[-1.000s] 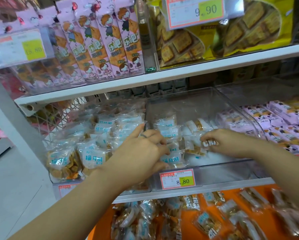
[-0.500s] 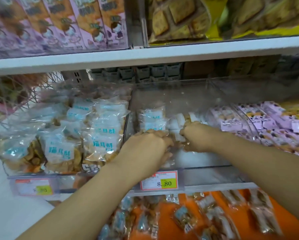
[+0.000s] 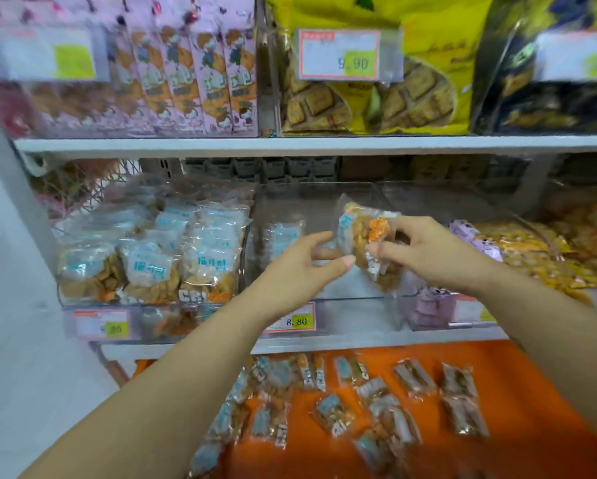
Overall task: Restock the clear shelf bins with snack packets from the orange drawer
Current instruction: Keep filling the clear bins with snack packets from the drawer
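Note:
A clear snack packet with a blue label and an orange patch is held upright over the middle clear bin. My right hand pinches its right side. My left hand is at its lower left, thumb touching the packet's bottom edge, fingers spread. One packet stands at the bin's left wall; the rest of the bin looks bare. Below the shelf, the orange drawer holds several loose packets.
The clear bin to the left is packed with the same blue-label packets. Purple packets and yellow ones fill the bins at right. Price tags hang on the bin fronts. An upper shelf with pink and yellow bags runs overhead.
Both hands were low inside the middle bin among packets. Now they are raised, with one packet lifted between them. The view has tilted upward.

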